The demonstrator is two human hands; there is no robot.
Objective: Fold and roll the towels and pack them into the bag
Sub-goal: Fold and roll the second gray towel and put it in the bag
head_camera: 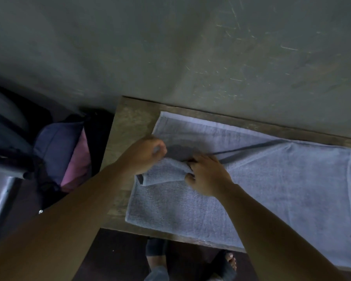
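One pale grey towel (272, 189) is spread flat over most of a wooden table (128, 122), and both hands are working on its left end. The left hand (144, 155) comes in from the lower left with the forearm stretched long across the frame. Its fingers are curled in and pinching a bit of the towel's edge against the thumb. The right hand (207, 175) sits just beside it, knuckles up and fingers bent down, gripping the other end of the same bit of cloth.

Between the two hands there's a small flap (164, 173) of towel lifted and doubled back over the flat part, so the cloth is right under and between the fingers while the rest runs away to the right and toward the near edge. It's a terry weave with a smooth hem strip along the far side, and a dark crease line runs diagonally from the right hand out toward the far right.

Left of the table sits a dark bag (98, 142), open, with a navy bundle (57, 151) and a pink bundle (77, 163) side by side inside. Behind it all is a scuffed grey wall (190, 47), and the person's feet (229, 262) show below the table's near edge.
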